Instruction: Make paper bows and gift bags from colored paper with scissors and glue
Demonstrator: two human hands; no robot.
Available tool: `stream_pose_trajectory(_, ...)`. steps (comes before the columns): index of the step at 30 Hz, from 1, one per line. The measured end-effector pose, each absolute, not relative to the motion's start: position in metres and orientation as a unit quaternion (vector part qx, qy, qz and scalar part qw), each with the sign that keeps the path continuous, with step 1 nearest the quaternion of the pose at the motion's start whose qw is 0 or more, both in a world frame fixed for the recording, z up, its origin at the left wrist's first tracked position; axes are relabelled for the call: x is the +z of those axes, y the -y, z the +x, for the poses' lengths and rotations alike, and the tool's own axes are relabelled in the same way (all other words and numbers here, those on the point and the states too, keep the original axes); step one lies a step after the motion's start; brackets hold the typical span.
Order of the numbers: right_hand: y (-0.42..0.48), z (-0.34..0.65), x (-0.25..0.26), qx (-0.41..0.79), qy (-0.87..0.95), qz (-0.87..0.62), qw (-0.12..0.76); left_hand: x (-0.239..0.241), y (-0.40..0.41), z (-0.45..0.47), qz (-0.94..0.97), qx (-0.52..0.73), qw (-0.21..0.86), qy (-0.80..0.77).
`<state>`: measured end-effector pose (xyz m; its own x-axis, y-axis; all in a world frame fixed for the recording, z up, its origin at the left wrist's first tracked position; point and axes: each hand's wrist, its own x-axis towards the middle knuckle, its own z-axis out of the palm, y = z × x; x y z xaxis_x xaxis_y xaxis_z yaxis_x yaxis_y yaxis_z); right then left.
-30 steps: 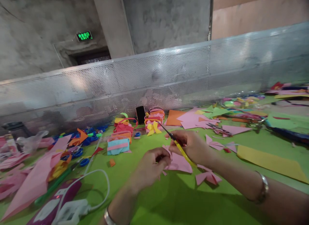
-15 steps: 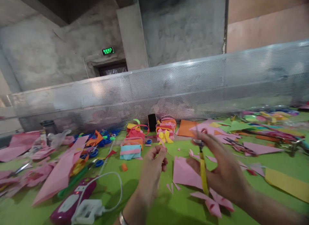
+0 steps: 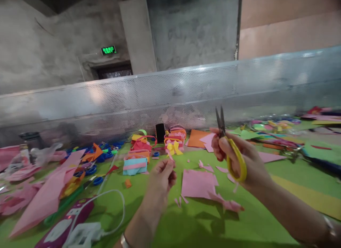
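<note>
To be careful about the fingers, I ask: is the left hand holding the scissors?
No, the right hand holds the yellow-handled scissors, while the left hand pinches a small pink piece.

**Matt and Soft Below, Rough and Grey Above**

Right of centre, the scissors (image 3: 222,130) pair smooth metal blades with slick yellow plastic handles. The pink sheet (image 3: 197,184) below them is matt, felt or thick paper, hard to say which. The green tabletop (image 3: 191,226) along the bottom looks smooth, faintly sheened. At lower left, the magenta device (image 3: 87,207) has a glossy plastic shell; the clear bag (image 3: 53,154) at the left is crinkled, shiny plastic. Mid-frame, the phone (image 3: 160,133) shows a glassy black face before a perforated panel (image 3: 160,86) of shiny metal. Across the top, the wall (image 3: 191,31) is rough, blotchy, bare concrete or plaster.
</note>
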<state>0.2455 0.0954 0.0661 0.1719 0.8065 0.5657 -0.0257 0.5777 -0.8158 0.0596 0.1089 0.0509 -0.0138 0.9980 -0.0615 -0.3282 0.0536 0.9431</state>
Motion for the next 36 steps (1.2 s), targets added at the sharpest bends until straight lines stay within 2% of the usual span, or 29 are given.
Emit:
stream_pose_trajectory(2, -0.1, 0.25, 0.067, 0.251, 0.562, -0.342, 0.71, 0.052, -0.109, 0.06, 0.391, 0.561, 0.591, -0.429)
stream_pose_trajectory(5, -0.103, 0.254, 0.069, 0.167, 0.577, -0.38, 0.703, 0.054, -0.109, 0.06, 0.382, 0.559, 0.605, -0.42)
stream_pose_trajectory(9, -0.096, 0.246, 0.069, 0.076, 0.655, -0.46, 0.594, 0.059, -0.107, 0.059, 0.338, 0.586, 0.606, -0.418)
stream_pose_trajectory(13, -0.088, 0.224, 0.056, 0.139, 0.733, -0.476, 0.466, 0.061, -0.105, 0.059, 0.298, 0.624, 0.587, -0.422)
stream_pose_trajectory(16, -0.086, 0.209, 0.044, 0.173, 0.747, -0.485, 0.42, 0.06, -0.105, 0.061, 0.293, 0.634, 0.578, -0.422)
stream_pose_trajectory(25, -0.087, 0.193, 0.035, 0.144, 0.735, -0.542, 0.381, 0.049, -0.103, 0.065, 0.363, 0.604, 0.568, -0.424)
stream_pose_trajectory(36, -0.09, 0.191, 0.024, 0.081, 0.744, -0.557, 0.359, 0.048, -0.101, 0.07, 0.346, 0.614, 0.583, -0.405)
